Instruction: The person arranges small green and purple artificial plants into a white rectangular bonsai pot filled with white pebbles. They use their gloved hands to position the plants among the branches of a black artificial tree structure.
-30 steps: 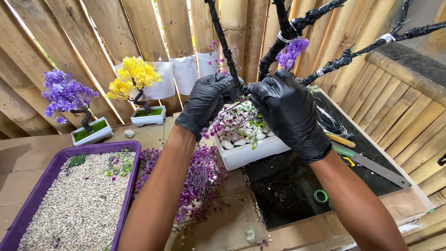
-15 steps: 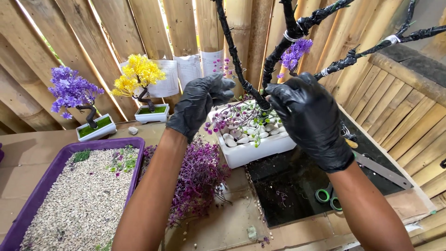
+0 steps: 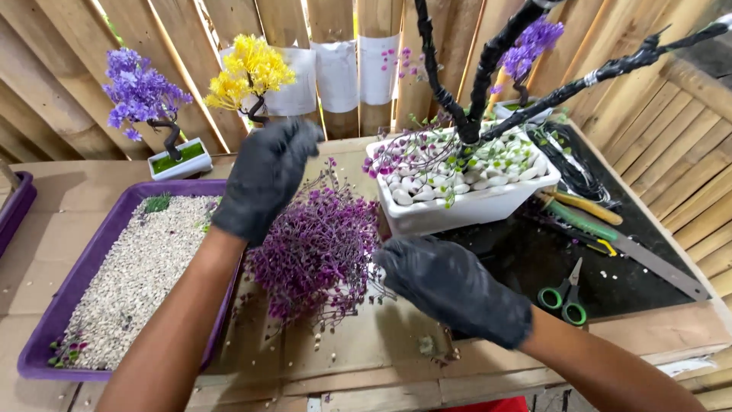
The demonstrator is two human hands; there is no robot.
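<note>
Both my hands wear black gloves. My right hand [image 3: 450, 286] is low over the wooden table, its fingertips closed on the edge of a bunch of purple artificial sprigs [image 3: 316, 252] lying there. My left hand [image 3: 267, 179] hovers above the bunch's left side with its back to me and the fingers curled, so what is inside it is hidden. Behind the bunch stands a white rectangular pot [image 3: 465, 210] filled with white pebbles. A black-wrapped bare tree [image 3: 476, 91] rises from it, with small purple and green sprigs at its base.
A purple tray of pale gravel [image 3: 130, 282] lies at left. Small purple [image 3: 141, 95] and yellow [image 3: 248, 72] artificial trees stand by the slatted wooden fence. Green-handled scissors [image 3: 564, 294], a saw-like blade [image 3: 648, 259] and black wire coils [image 3: 572, 164] lie on the dark mat at right.
Both hands have come down from the tree's branches. The right one dropped to the purple sprig bunch and the left one moved left above it.
</note>
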